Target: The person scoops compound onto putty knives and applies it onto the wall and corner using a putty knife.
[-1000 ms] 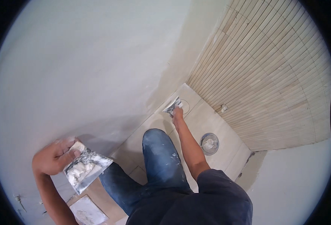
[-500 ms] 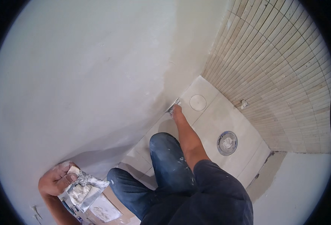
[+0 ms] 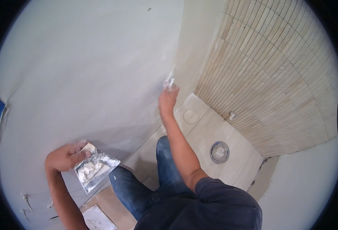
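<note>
My left hand [image 3: 67, 155] grips a wide metal filling knife [image 3: 109, 161] by its pale handle, held low beside my knee. A heap of white filler [image 3: 89, 171] sits on its blade. Higher up, my right hand [image 3: 168, 99] is closed round a putty knife [image 3: 171, 78], partly smeared by motion. Its blade lies against the pale plastered wall [image 3: 111, 76], near the inner corner. White dust coats the fingers of my left hand.
Ribbed beige tiles [image 3: 253, 76] cover the wall on the right, with a small fitting [image 3: 232, 115] low on it. A round drain [image 3: 219, 152] and a round cover [image 3: 191, 117] sit in the tiled floor. Cardboard with a white-smeared sheet [image 3: 98, 218] lies near my left knee.
My right hand has moved the putty knife from the foot of the wall up onto its face. The left hand with the filling knife has shifted slightly up and right in view.
</note>
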A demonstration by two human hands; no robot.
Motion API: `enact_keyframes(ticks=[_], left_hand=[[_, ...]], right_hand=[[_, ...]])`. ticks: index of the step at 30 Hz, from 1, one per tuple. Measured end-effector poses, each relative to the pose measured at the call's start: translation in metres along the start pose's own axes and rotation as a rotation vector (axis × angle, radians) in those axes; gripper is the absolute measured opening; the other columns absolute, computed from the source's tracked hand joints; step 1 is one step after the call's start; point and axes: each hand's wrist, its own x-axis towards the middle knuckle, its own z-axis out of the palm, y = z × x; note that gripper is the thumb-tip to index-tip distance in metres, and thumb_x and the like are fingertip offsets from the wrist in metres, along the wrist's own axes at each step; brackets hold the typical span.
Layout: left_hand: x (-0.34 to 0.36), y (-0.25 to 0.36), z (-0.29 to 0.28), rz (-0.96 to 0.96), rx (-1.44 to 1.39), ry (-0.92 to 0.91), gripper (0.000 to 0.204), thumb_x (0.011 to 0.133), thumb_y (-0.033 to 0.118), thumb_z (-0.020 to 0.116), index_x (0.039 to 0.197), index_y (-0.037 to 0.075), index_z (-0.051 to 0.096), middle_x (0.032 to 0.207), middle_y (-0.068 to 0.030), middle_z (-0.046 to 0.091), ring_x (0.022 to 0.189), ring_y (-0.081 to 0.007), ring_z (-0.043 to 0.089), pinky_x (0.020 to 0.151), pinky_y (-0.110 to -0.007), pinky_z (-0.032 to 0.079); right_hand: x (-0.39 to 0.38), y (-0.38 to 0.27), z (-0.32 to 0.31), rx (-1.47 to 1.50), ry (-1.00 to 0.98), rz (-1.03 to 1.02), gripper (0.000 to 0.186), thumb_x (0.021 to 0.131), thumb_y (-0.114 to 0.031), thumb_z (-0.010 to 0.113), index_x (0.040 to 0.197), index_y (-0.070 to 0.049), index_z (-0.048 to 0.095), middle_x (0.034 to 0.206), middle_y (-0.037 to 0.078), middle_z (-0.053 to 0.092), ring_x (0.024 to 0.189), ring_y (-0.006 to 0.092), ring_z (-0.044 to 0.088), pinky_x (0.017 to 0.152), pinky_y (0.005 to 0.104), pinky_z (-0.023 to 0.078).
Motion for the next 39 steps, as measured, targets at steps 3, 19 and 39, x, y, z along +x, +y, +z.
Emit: enact_keyframes(ticks=[3,19,39], left_hand=[[0.002,-0.007,0.0,0.143,0.076,0.037,0.029,0.103,0.028,0.059,0.115,0.002,0.064,0.096,-0.003,0.068,0.09,-0.0123,0.057,0.084,-0.03,0.049],[0.077,-0.046,0.206,0.442,-1.698,0.866,0.027,0.104,0.019,0.052,0.125,0.002,0.052,0.111,-0.0088,0.065,0.1,-0.0199,0.068,0.086,-0.035,0.057],[0.008,-0.103,0.201,0.424,-1.273,0.56,0.049,0.103,0.017,0.052,0.14,-0.012,0.039,0.117,-0.0143,0.062,0.102,-0.018,0.065,0.085,-0.03,0.054]], right_hand=[[-0.048,-0.044,-0.023,-0.32,-0.045,-0.403,0.045,0.106,-0.028,0.048,0.134,0.006,0.054,0.12,0.025,0.061,0.11,0.0411,0.061,0.097,0.0484,0.046],[-0.189,-0.045,-0.189,0.234,-0.726,-0.32,0.037,0.101,-0.014,0.059,0.133,0.001,0.051,0.121,0.012,0.062,0.107,0.0216,0.064,0.094,0.0333,0.051],[-0.164,-0.164,-0.173,-0.266,-1.54,-1.72,0.042,0.082,-0.017,0.07,0.121,-0.034,0.072,0.134,-0.004,0.063,0.118,0.0257,0.059,0.1,0.0444,0.051]])
